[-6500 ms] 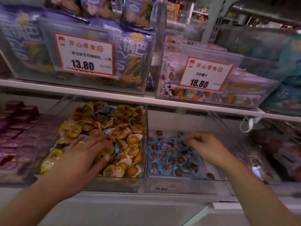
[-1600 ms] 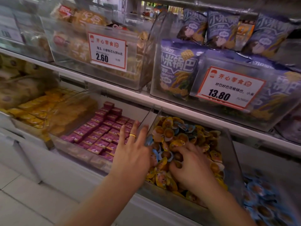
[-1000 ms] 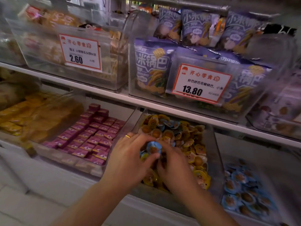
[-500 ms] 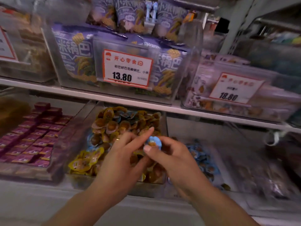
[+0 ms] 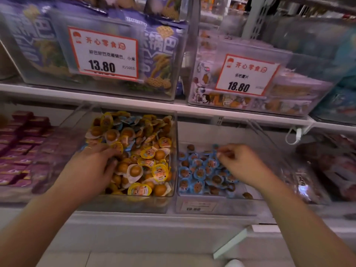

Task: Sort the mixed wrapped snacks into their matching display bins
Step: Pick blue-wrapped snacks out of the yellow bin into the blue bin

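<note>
Step in hand: depositing a stray into its matching bin. The right hand (image 5: pixel 240 162) hovers over the blue-wrapped snacks (image 5: pixel 200 170) in the blue bin (image 5: pixel 212 206), fingertips pinched; whether they hold a piece is blurred, cannot tell. The left hand (image 5: pixel 92 166) rests on the yellow-wrapped snacks (image 5: pixel 146 157), fingers curled into the pile, grip unclear. Blue strays (image 5: pixel 128 120) remain at the rear of the yellow bin (image 5: pixel 134 204). Next move, by judgement: pick those out.

yellow snacks (image 5: pixel 148 153); blue snacks (image 5: pixel 200 172), maroon boxes (image 5: pixel 21 151)
</note>
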